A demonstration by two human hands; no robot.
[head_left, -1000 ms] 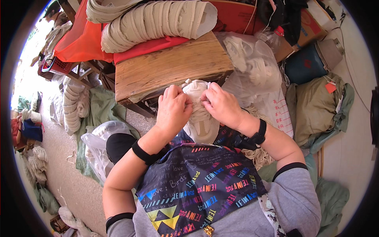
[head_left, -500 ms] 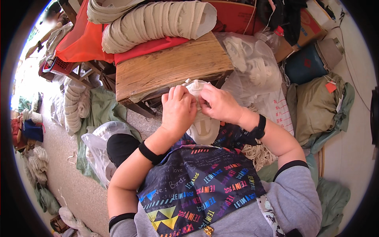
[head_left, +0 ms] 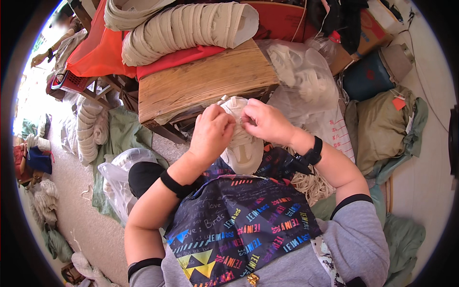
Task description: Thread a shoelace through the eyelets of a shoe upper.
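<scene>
Our left hand [head_left: 210,131] and right hand [head_left: 268,120] flank the pale shoe [head_left: 242,160], which sits between the wooden desk [head_left: 205,79] and our dark printed apron [head_left: 246,225]. Our fingers curl inward over its upper; we cannot tell how far they close or what they grip.

Your shoe [head_left: 240,146], cream with a tan toe panel [head_left: 244,153], shows pale above a near-black apron [head_left: 248,229] strewn with blue, pink, orange and yellow lettering, yellow triangles [head_left: 198,263] marking its seven-to-eight o'clock corner. You wear grey sleeves [head_left: 356,234] trimmed in black and plain black wristbands [head_left: 176,185]. Between eleven and twelve o'clock are a brown bench [head_left: 205,79] with streaked grain, a red cloth [head_left: 179,61] and a cream, rib-patterned stack [head_left: 186,34]. A blue drum [head_left: 364,80] colours two o'clock; an olive sack [head_left: 382,131] with an orange tag [head_left: 398,103], three; a dull green sheet [head_left: 122,136], nine.
</scene>
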